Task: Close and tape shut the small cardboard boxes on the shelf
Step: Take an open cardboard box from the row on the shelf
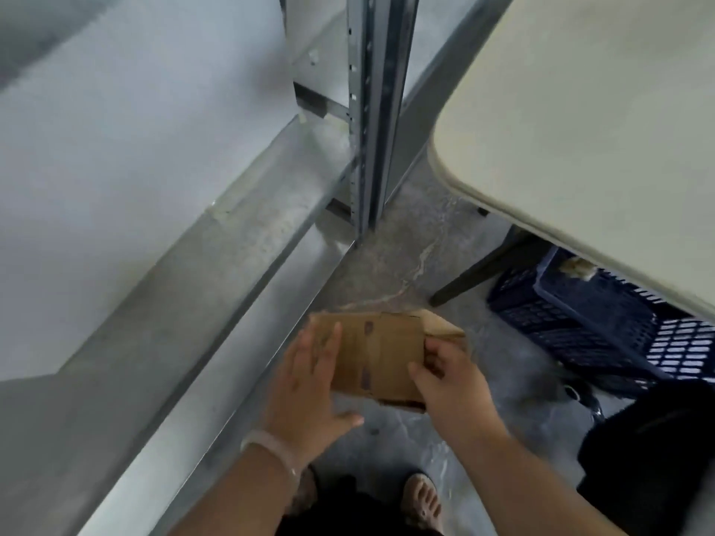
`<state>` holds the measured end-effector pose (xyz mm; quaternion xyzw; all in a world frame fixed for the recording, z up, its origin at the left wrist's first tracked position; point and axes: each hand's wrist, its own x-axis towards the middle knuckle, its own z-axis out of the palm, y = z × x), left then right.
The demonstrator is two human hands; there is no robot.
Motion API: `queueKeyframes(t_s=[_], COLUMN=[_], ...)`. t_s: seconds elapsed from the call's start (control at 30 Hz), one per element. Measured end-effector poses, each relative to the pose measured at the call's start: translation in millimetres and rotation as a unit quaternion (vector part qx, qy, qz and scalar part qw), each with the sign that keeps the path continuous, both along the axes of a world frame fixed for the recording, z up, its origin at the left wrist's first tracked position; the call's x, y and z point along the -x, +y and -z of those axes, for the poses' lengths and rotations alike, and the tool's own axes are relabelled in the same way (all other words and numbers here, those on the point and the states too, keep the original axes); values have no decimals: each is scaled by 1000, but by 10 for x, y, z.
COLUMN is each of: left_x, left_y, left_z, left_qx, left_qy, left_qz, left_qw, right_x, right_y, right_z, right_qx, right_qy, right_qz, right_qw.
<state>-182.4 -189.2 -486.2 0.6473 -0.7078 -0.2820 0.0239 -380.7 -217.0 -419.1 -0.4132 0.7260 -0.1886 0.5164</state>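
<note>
A small brown cardboard box (pixel 381 353) is held in the air between both hands, above the concrete floor and just right of the shelf's front rail. My left hand (pixel 309 381) lies flat along its left side with fingers spread. My right hand (pixel 449 373) grips its right end, fingers curled over a flap that sticks up there. The top face shows dark printed marks. No tape is visible.
A grey metal shelf (pixel 116 168) fills the left, with its upright post (pixel 371 110) at the centre top. A beige table (pixel 599 129) stands at the right, a dark blue plastic crate (pixel 603 326) under it. My sandalled feet (pixel 421 504) are below.
</note>
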Motion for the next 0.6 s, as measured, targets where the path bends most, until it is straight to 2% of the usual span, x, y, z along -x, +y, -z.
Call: queueKeyframes(t_s=[0.1,0.2,0.33,0.43,0.53,0.6], left_x=[32,69,43,-74,-146,-168], left_y=[164,293,535,661,779,832], left_z=[-853,-1661,-2520,-3038,-3533,-3801], left_qx=[70,91,119,137,157,189], left_qy=[-25,11,50,90,153,210], left_qz=[72,71,4,-75,-148,-164], left_qw=[995,993,992,984,964,945], right_x=[-6,12,124,315,498,563], right_y=[144,282,446,513,509,453], right_z=[-887,-1719,-2571,-3132,-3549,-3747], right_qx=[-7,5,58,176,286,287], right_qy=[-15,-39,-62,-39,16,-1], right_qz=[-57,-106,-135,-92,-57,-48], right_qw=[998,994,987,979,956,957])
